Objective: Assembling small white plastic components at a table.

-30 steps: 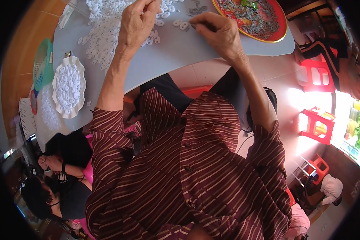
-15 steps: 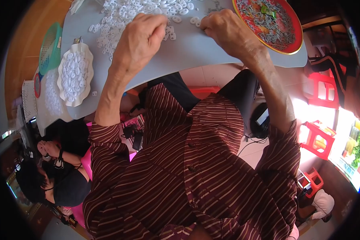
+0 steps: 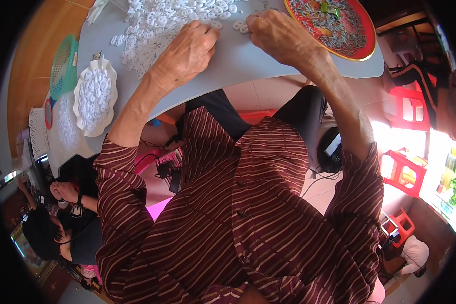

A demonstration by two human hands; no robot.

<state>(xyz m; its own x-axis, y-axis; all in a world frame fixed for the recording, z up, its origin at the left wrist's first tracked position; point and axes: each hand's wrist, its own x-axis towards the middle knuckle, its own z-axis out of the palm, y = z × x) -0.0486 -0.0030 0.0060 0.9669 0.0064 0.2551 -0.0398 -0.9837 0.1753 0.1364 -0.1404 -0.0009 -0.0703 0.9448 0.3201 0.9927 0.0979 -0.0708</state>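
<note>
- Two bare hands over the desk (image 3: 233,66), set well apart, backs turned to the camera.
- One left hand (image 3: 188,49): fingers curled in, thumb drawn against them, at the near right edge of the white heap; whether anything is pinched there cannot be told.
- One right hand (image 3: 274,34): fingers bent under, knuckles up, between the heap and the tray; its fingertips are hidden, so a grasp cannot be told.
- One heap of small white plastic pieces (image 3: 159,23), many oval with holes, spread loose across the far left of the desk.
- A few white ovals (image 3: 241,27), lying just left of the right hand, clear of the main heap.
- One round red tray (image 3: 372,44) with a gold rim, right of the right hand; thin grey metal pieces (image 3: 334,36) strewn inside, with one green item (image 3: 330,9) among them.
- One scalloped white dish (image 3: 114,96), left of the left forearm, filled with similar white pieces.
- One green mesh basket (image 3: 62,71), beyond the dish at the left.
- Handling note, by judgement: such small parts ask for a light fingertip pinch, one piece at a time, wrists low and steady, the near ovals kept apart from the heap, sleeves clear of the dish.
</note>
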